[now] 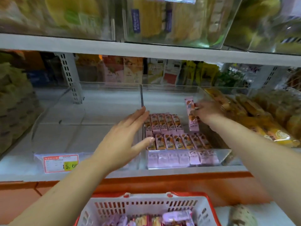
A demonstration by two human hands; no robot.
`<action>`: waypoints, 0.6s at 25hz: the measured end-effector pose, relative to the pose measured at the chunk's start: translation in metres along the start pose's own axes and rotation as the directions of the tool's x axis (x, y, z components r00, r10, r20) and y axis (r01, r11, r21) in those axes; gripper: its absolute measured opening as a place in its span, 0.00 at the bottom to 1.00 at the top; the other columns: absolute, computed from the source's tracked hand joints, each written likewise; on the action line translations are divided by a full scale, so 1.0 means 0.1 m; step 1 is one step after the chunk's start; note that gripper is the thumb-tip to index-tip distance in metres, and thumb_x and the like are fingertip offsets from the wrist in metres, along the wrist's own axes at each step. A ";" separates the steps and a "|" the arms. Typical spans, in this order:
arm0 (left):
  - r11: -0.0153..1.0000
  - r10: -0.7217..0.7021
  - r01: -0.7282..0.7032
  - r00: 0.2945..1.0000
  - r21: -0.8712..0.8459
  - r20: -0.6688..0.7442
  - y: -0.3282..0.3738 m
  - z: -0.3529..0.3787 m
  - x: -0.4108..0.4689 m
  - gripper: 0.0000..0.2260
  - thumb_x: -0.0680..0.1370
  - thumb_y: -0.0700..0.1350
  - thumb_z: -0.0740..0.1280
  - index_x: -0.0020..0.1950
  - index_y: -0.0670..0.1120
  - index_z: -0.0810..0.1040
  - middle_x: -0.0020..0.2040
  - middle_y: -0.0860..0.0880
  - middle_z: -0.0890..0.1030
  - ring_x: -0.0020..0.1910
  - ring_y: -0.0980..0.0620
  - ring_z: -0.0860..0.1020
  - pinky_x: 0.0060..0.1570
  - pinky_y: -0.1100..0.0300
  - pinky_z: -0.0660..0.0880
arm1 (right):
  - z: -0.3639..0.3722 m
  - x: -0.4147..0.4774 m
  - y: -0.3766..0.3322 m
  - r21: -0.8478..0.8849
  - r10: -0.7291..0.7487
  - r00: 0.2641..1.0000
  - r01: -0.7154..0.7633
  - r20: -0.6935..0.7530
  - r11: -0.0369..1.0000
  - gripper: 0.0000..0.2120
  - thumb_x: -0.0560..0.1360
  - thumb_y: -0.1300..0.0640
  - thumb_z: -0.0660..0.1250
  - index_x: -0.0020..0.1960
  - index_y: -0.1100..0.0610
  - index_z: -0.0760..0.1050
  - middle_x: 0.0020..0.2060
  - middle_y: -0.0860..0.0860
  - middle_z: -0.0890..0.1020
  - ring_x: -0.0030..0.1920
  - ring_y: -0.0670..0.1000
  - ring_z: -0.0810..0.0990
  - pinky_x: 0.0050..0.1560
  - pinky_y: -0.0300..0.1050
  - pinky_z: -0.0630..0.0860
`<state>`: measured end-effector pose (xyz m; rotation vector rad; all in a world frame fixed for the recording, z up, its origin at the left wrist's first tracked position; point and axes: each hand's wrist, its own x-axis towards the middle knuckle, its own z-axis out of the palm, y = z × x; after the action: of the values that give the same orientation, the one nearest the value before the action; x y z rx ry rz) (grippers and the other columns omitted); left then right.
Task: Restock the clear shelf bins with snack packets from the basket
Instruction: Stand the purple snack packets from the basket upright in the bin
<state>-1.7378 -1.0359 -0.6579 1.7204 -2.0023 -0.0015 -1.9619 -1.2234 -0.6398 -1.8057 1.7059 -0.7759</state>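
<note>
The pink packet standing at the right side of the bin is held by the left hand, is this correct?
Not quite: the head view shows the right hand holding the pink packet at the right side of the bin; the left hand is open.

Person, two limbs: left hand (123, 136), centre-left of frame; right hand (207, 111), right of centre. Both forearms bare to frame edges.

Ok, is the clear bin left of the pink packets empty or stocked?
Empty: the left bin shows only its bare floor through the clear walls, no packets inside.
</note>
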 end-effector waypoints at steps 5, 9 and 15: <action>0.999 -0.047 0.047 0.998 -0.001 0.044 0.02 -0.02 0.03 0.36 0.72 0.70 0.51 0.75 0.64 0.38 0.70 0.69 0.37 0.69 0.70 0.43 0.72 0.64 0.47 | 0.34 0.41 0.10 -0.445 0.082 0.996 -0.055 0.041 0.894 0.07 0.78 0.55 0.65 0.50 0.59 0.78 0.45 0.54 0.81 0.43 0.52 0.79 0.40 0.43 0.74; 0.999 -0.030 0.031 0.998 -0.017 0.048 0.00 -0.02 0.02 0.36 0.71 0.71 0.51 0.74 0.65 0.39 0.71 0.70 0.38 0.69 0.70 0.44 0.71 0.65 0.49 | 0.43 0.43 0.11 -0.532 0.170 0.982 -0.103 0.079 0.840 0.08 0.77 0.55 0.68 0.46 0.59 0.74 0.49 0.57 0.81 0.49 0.55 0.81 0.44 0.45 0.76; 0.999 -0.041 0.041 0.999 -0.032 0.016 -0.01 0.01 -0.02 0.35 0.74 0.69 0.56 0.77 0.62 0.46 0.75 0.65 0.45 0.74 0.65 0.50 0.72 0.61 0.52 | 0.24 0.15 0.01 -0.432 0.102 0.987 -0.039 0.125 0.901 0.14 0.80 0.54 0.63 0.62 0.60 0.74 0.61 0.58 0.77 0.58 0.56 0.78 0.54 0.46 0.74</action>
<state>-1.7375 -1.0349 -0.6599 1.7456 -1.9664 -0.0607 -1.9446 -1.2387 -0.6566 -2.0096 1.9401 -0.2346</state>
